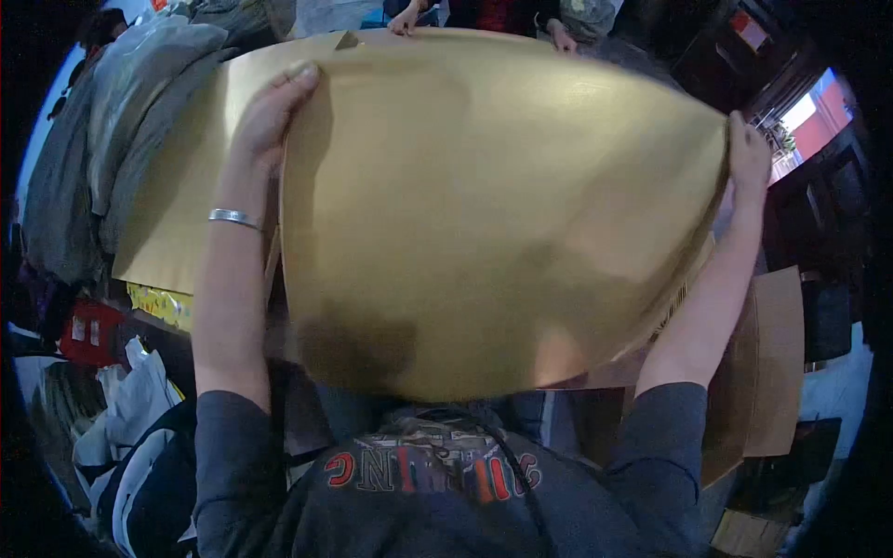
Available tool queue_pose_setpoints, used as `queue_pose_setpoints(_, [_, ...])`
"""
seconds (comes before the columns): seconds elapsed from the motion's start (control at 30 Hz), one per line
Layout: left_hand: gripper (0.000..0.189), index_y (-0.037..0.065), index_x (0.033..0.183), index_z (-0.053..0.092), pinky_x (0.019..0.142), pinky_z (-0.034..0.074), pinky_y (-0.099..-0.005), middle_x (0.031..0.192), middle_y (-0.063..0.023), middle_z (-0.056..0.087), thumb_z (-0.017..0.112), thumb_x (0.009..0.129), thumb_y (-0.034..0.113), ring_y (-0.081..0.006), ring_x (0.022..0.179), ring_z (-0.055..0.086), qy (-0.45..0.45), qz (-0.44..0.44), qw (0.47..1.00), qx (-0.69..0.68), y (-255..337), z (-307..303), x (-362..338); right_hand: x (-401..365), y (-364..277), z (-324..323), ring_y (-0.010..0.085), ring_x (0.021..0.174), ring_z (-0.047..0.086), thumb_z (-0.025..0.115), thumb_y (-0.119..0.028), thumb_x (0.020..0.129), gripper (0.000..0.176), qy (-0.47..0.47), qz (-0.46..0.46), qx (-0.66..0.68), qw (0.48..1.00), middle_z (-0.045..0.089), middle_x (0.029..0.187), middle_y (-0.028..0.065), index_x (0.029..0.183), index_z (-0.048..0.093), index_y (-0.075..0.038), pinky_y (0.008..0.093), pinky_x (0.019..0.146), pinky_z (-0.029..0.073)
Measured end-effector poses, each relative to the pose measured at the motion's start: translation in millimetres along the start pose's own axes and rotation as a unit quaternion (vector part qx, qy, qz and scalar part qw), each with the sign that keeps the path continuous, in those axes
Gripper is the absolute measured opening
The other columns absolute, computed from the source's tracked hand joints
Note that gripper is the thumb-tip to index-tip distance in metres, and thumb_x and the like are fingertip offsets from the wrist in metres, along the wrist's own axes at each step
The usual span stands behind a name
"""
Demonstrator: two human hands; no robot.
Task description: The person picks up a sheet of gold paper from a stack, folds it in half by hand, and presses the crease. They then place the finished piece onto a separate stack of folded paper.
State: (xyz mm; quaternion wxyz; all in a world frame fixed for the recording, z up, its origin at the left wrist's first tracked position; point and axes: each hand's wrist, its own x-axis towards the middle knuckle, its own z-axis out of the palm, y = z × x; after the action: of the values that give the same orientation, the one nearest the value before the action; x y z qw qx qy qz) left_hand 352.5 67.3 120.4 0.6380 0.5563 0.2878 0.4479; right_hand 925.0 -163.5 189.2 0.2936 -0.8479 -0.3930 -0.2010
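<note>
A large golden-brown sheet, smooth like cardboard or stiff paper, is raised in front of my chest and bows in the middle. My left hand is closed on its left edge near the far corner, thumb over the top face. On the far right edge, my right hand grips the sheet, its fingers partly hidden. Beneath, another brown sheet sticks out at the left. The raised sheet covers most of the surface below it.
Across from me are another person's hands, one at the sheet's far edge. Grey plastic-covered bundles are piled at the left. An open cardboard box stands at the right. A red item and bags lie at the lower left.
</note>
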Motion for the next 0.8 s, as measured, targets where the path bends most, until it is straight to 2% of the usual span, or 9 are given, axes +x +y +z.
queue_pose_setpoints(0.13, [0.026, 0.002, 0.103, 0.065, 0.075, 0.053, -0.0277, 0.094, -0.0040, 0.068, 0.066, 0.092, 0.026, -0.0114, 0.084, 0.063, 0.062, -0.145, 0.982, 0.099, -91.0, -7.5, 33.5, -47.4, -12.3, 93.8, 0.0417, 0.095, 0.062, 0.048, -0.052, 0.091, 0.056, -0.070, 0.046, -0.006, 0.996, 0.065, 0.099, 0.0259, 0.096, 0.068, 0.000, 0.0467, 0.084, 0.046])
queue_pose_setpoints(0.27, [0.027, 0.001, 0.097, 0.068, 0.070, 0.050, -0.0280, 0.090, -0.0040, 0.067, 0.070, 0.088, 0.026, -0.0114, 0.080, 0.061, 0.102, -0.181, 0.963, 0.170, -171.9, -34.1, 62.9, -72.1, 14.0, 192.9, 0.0432, 0.103, 0.058, 0.045, -0.049, 0.094, 0.055, -0.118, 0.038, -0.034, 0.992, 0.064, 0.107, 0.0253, 0.103, 0.066, 0.001, 0.0480, 0.087, 0.045])
queue_pose_setpoints(0.3, [0.026, 0.001, 0.096, 0.068, 0.072, 0.049, -0.0277, 0.091, -0.0041, 0.067, 0.070, 0.088, 0.026, -0.0116, 0.081, 0.061, 0.129, -0.209, 0.946, 0.212, -179.0, -33.6, 68.3, -78.4, 19.1, 215.4, 0.0428, 0.098, 0.060, 0.047, -0.048, 0.093, 0.053, -0.117, 0.060, -0.016, 0.991, 0.065, 0.100, 0.0247, 0.097, 0.067, 0.001, 0.0473, 0.084, 0.046])
queue_pose_setpoints(0.4, [0.025, 0.000, 0.088, 0.067, 0.071, 0.049, -0.0279, 0.087, -0.0040, 0.067, 0.071, 0.087, 0.025, -0.0116, 0.079, 0.059, 0.163, -0.182, 0.917, 0.316, -206.1, -44.4, 85.6, -90.8, 9.4, 251.8, 0.0413, 0.098, 0.061, 0.046, -0.049, 0.092, 0.053, -0.168, 0.101, -0.012, 0.980, 0.065, 0.100, 0.0244, 0.097, 0.067, 0.000, 0.0460, 0.085, 0.046])
queue_pose_setpoints(0.43, [0.028, 0.003, 0.081, 0.068, 0.057, 0.045, -0.0292, 0.068, -0.0020, 0.061, 0.071, 0.083, 0.030, -0.0101, 0.064, 0.057, 0.185, -0.127, 0.918, 0.326, -219.7, -49.3, 90.9, -97.0, -3.9, 246.9, 0.0404, 0.102, 0.060, 0.045, -0.048, 0.093, 0.054, -0.194, 0.109, -0.036, 0.974, 0.063, 0.108, 0.0249, 0.103, 0.066, 0.000, 0.0467, 0.088, 0.046])
queue_pose_setpoints(0.57, [0.030, 0.003, 0.080, 0.066, 0.054, 0.041, -0.0256, 0.068, 0.0004, 0.058, 0.068, 0.087, 0.033, -0.0074, 0.061, 0.052, 0.154, -0.147, 0.911, 0.354, -206.3, -43.7, 98.5, -101.1, -15.8, 263.6, 0.0397, 0.109, 0.058, 0.044, -0.048, 0.093, 0.055, -0.244, 0.150, -0.066, 0.956, 0.062, 0.114, 0.0246, 0.109, 0.064, 0.002, 0.0484, 0.091, 0.045])
queue_pose_setpoints(0.67, [0.036, 0.004, 0.090, 0.064, 0.053, 0.040, -0.0218, 0.072, 0.0041, 0.055, 0.069, 0.087, 0.039, -0.0057, 0.060, 0.048, 0.114, -0.223, 0.947, 0.202, -176.0, -31.4, 77.4, -95.6, 6.0, 280.0, 0.0409, 0.104, 0.059, 0.045, -0.047, 0.094, 0.057, -0.249, 0.132, -0.077, 0.957, 0.064, 0.106, 0.0247, 0.104, 0.065, 0.005, 0.0481, 0.090, 0.046])
queue_pose_setpoints(0.77, [0.036, 0.001, 0.095, 0.065, 0.058, 0.046, -0.0261, 0.076, -0.0001, 0.061, 0.075, 0.080, 0.033, -0.0093, 0.066, 0.055, 0.010, -0.275, 0.901, 0.335, -174.3, -44.8, 47.2, -101.2, -4.2, 276.4, 0.0421, 0.101, 0.060, 0.044, -0.048, 0.094, 0.058, -0.205, 0.120, -0.090, 0.967, 0.065, 0.104, 0.0257, 0.101, 0.066, 0.005, 0.0477, 0.088, 0.046])
queue_pose_setpoints(0.8, [0.039, -0.002, 0.097, 0.065, 0.062, 0.049, -0.0295, 0.080, -0.0044, 0.065, 0.077, 0.077, 0.030, -0.0131, 0.070, 0.060, 0.008, -0.223, 0.910, 0.349, -182.0, -43.7, 34.3, -94.4, 5.6, 280.0, 0.0428, 0.102, 0.060, 0.044, -0.050, 0.094, 0.059, -0.264, 0.123, -0.059, 0.955, 0.064, 0.104, 0.0287, 0.102, 0.066, 0.005, 0.0475, 0.089, 0.046])
